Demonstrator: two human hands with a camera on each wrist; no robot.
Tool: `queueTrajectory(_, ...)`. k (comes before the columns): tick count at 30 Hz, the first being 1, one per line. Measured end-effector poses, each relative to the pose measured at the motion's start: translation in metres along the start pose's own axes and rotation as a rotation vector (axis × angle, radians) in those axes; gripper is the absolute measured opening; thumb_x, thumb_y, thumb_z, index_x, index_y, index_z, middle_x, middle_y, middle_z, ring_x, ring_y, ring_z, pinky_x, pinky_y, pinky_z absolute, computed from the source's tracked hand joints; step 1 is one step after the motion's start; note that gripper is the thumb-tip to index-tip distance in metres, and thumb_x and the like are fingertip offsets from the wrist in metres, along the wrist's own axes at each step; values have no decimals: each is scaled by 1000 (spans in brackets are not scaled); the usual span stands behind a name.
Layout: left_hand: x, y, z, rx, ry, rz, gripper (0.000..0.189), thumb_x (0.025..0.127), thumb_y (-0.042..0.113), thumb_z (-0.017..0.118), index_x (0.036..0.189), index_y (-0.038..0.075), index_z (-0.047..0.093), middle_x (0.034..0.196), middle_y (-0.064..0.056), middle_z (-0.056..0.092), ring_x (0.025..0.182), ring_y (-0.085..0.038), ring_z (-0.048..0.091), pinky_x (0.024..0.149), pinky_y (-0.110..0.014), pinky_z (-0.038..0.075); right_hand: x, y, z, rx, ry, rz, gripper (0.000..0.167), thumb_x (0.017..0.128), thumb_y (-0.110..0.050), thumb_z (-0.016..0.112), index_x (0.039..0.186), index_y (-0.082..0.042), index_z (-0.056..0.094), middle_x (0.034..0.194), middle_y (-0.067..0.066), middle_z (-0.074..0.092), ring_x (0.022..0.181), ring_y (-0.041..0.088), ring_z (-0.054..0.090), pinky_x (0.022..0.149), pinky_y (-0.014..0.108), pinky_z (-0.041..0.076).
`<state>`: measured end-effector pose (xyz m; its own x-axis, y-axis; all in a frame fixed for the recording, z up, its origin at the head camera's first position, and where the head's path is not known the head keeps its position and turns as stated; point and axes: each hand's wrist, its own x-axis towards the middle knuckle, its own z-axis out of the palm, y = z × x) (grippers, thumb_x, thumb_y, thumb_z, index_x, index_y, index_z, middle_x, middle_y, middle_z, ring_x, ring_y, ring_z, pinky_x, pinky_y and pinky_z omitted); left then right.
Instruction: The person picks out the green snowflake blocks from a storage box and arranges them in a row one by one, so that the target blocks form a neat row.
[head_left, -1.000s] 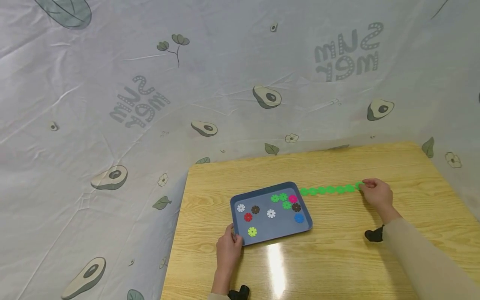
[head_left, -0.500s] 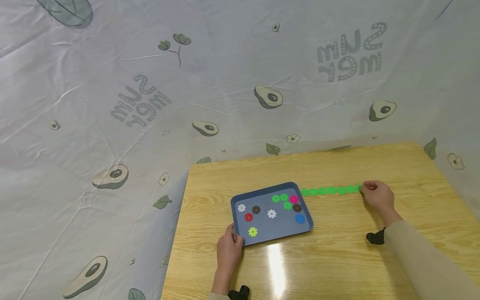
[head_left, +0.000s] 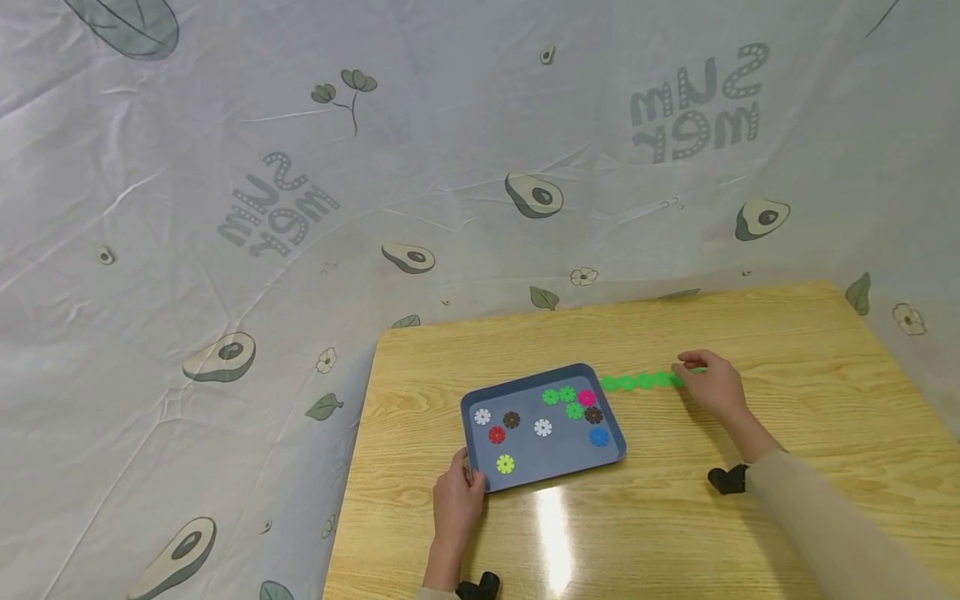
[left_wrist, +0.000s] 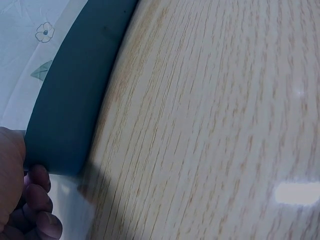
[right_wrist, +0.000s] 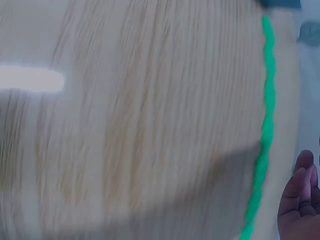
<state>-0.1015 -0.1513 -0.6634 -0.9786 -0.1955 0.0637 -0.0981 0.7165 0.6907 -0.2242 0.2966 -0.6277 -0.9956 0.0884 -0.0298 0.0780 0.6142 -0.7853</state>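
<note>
My left hand grips the near left corner of a blue-grey tray, fingers curled around its wall, which fills the upper left of the left wrist view. Notched plastic discs lie in the tray: several green ones, a pink one, a blue one, a red one, a yellow-green one, and white and brown ones. From the tray's right side a chain of joined green discs runs along the table. Over its right part is my right hand, fingers loosely bent and holding nothing in the right wrist view.
The wooden table ends at the back against a pale cloth printed with avocados and leaves. Black wrist mounts sit on both arms. A bright light reflection shows on the table's front part.
My right hand has come off the chain's right end and moved left over the chain, covering part of it. My left hand and the tray have stayed in place.
</note>
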Motion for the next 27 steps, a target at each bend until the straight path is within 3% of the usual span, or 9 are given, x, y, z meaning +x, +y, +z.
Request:
queueTrajectory(8,-1,1,-1,-3,-3,1,44,88,3,65,132,-1,65,59,9,47,50,-5,40,48,-25,32,-4,-67,45,38,-126,-96,40,105,-25,62,132,3,62,122,22,63,101,38,67,71,41,52)
queueTrajectory(14,-1,0,-1,2,10,12,44,88,3,65,131,-1,65,60,9,47,50,-5,40,47,-25,32,-2,-98,84,45,-176,-145,34,101,-21,68,128,1,66,117,17,66,88,25,66,68,37,50)
queueTrajectory(21,0,-1,-1,-3,10,20,44,87,2,66,131,-1,65,59,9,47,49,-5,41,47,-25,33,-1,-109,128,-9,-225,-195,31,98,-18,71,121,1,70,104,11,67,85,23,63,77,44,51)
queueTrajectory(27,0,-2,-1,3,4,21,44,88,2,66,132,-2,65,60,9,47,50,-5,40,48,-25,34,1,-105,153,-189,-249,-227,28,95,-19,74,116,-1,72,88,6,59,75,22,53,70,41,44)
